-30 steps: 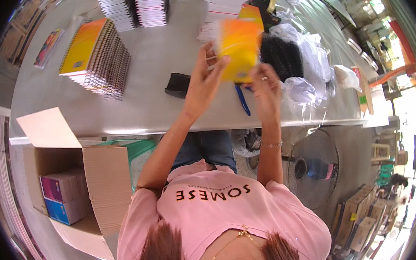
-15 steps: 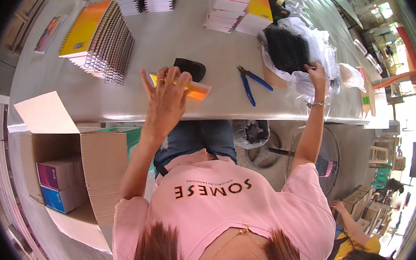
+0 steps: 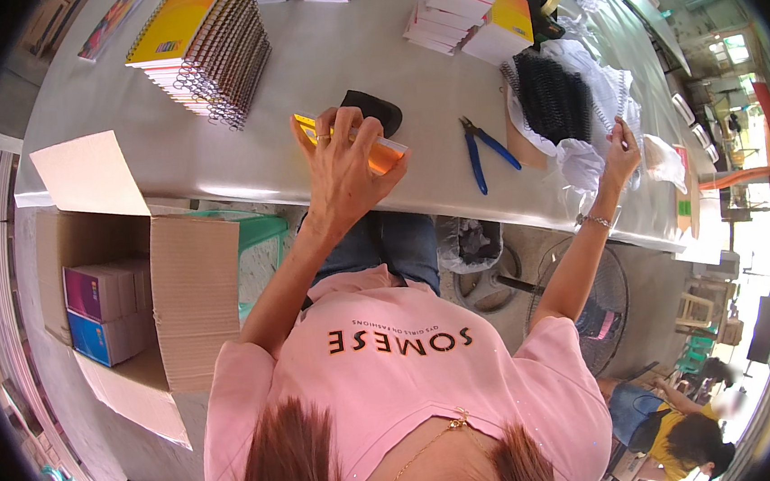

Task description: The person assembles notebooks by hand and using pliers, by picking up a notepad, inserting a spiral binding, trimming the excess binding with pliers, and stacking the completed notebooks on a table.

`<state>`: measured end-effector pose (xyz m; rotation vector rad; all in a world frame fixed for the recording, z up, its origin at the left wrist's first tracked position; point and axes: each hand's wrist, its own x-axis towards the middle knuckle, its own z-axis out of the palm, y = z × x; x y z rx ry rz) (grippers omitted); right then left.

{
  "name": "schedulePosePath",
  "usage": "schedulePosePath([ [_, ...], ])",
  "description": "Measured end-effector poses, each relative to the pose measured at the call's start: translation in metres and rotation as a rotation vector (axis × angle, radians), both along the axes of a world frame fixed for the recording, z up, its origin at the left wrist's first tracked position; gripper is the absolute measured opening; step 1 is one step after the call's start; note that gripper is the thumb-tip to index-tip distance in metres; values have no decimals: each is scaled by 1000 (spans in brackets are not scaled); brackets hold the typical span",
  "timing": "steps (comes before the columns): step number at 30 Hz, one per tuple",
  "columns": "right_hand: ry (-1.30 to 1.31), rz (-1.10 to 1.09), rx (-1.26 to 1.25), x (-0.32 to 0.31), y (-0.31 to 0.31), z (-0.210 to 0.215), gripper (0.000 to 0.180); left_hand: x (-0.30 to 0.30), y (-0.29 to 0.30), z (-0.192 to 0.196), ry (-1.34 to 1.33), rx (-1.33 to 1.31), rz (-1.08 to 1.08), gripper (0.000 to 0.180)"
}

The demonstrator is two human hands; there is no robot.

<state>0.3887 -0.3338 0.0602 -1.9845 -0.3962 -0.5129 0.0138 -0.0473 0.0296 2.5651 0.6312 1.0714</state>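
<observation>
My left hand (image 3: 343,167) is closed over a small yellow-and-orange notebook (image 3: 387,157), held on edge at the front of the table. A dark rounded object (image 3: 373,110) lies just behind it. At the right, my right hand (image 3: 618,161) has its fingers pinched at the end of a thin pale binding coil (image 3: 604,116). That coil lies along crumpled white plastic wrapping (image 3: 582,160). Beside it rests a bundle of black binding coils (image 3: 550,96). Blue-handled cutters (image 3: 480,156) lie on the table between my hands, jaws pointing away.
Spiral-bound notebooks (image 3: 207,46) are stacked at the back left, with loose book blocks (image 3: 461,4) at the back right. An open carton (image 3: 195,301) holding books stands left of the table. A fan (image 3: 604,318) and a lined bin (image 3: 471,243) stand below; another person (image 3: 680,430) works behind right.
My right hand has moved from the black coils to a pale coil at the right. The left hand keeps its hold on the notebook. The whole view has shifted slightly.
</observation>
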Motion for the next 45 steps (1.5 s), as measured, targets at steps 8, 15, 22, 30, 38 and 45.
schedulePosePath([
  [8, -102, -372, -512, -40, 23, 9, 18, -2, 6, 6, 3, 3, -43, 40],
  [15, 64, 152, 474, -32, 9, 7, 25, 0, 7, 4, -11, -33, -77, 39],
  [22, 385, 781, 828, -137, 70, 40, 35, -4, 9, 4, -6, -10, -59, 38],
  [30, 506, 948, -100, -238, 143, 22, 21, -4, 7, 8, -4, -33, -38, 31],
  [38, 376, 941, -195, -249, 152, 14, 20, -5, 7, 8, 15, -50, -39, 33],
  [45, 473, 953, -229, -253, 150, 11, 19, -7, 8, 8, 36, -54, -51, 40],
])
